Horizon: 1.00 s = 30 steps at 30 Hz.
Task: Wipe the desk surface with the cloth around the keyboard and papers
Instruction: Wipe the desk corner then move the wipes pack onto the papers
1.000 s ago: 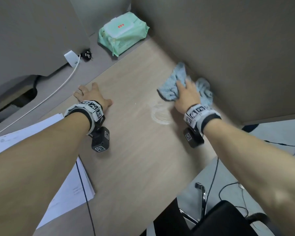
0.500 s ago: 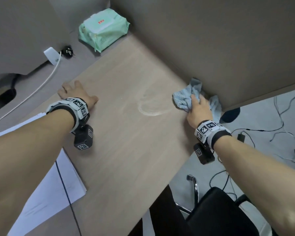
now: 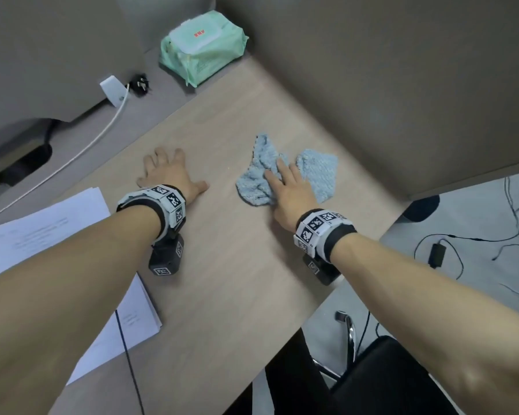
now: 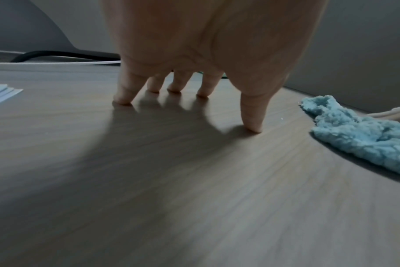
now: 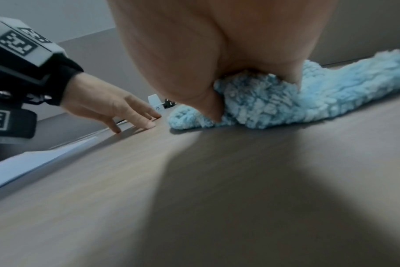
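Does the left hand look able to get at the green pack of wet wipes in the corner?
Probably yes: the left hand rests spread on the wooden desk, and bare surface lies between it and the green wipes pack.

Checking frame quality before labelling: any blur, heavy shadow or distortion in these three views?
Head view: sharp, evenly lit, wide-angle bending at the edges; cloth and papers clear. Left wrist view: left hand throws a broad dark shadow on the desk, foreground soft. Right wrist view: right hand shadows the desk likewise, near surface blurred, cloth texture still readable.
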Each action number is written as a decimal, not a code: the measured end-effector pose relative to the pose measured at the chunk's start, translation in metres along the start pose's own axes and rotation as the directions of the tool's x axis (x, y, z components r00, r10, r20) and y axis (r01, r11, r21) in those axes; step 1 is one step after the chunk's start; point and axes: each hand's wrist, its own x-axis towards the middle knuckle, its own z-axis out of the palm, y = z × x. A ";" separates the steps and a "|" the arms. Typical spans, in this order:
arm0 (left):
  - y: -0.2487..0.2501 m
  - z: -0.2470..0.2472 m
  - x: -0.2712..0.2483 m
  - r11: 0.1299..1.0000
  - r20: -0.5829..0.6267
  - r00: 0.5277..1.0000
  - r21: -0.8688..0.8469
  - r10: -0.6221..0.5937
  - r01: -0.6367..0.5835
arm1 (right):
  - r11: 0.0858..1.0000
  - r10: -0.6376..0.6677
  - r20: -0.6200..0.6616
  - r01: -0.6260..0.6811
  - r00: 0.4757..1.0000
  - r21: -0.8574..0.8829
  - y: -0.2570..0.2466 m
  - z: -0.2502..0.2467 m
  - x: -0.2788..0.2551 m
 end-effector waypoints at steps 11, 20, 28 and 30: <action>0.002 -0.005 -0.007 1.000 0.020 1.000 -0.028 -0.014 0.014 | 0.997 0.076 -0.064 -0.076 0.995 0.000 -0.002 -0.055 0.074; -0.002 -0.061 0.014 0.911 0.078 0.985 -0.375 -0.154 0.172 | 0.962 -0.014 -0.007 0.015 1.000 0.272 -0.023 -0.147 0.155; 0.050 -0.111 0.066 0.238 0.278 0.925 -0.910 -0.261 0.341 | 0.847 0.103 -0.091 -0.039 0.991 0.530 -0.032 -0.183 0.252; 0.060 -0.122 0.073 0.120 0.323 0.914 -0.925 -0.247 0.360 | 0.854 0.088 -0.084 -0.032 0.993 0.520 -0.034 -0.186 0.265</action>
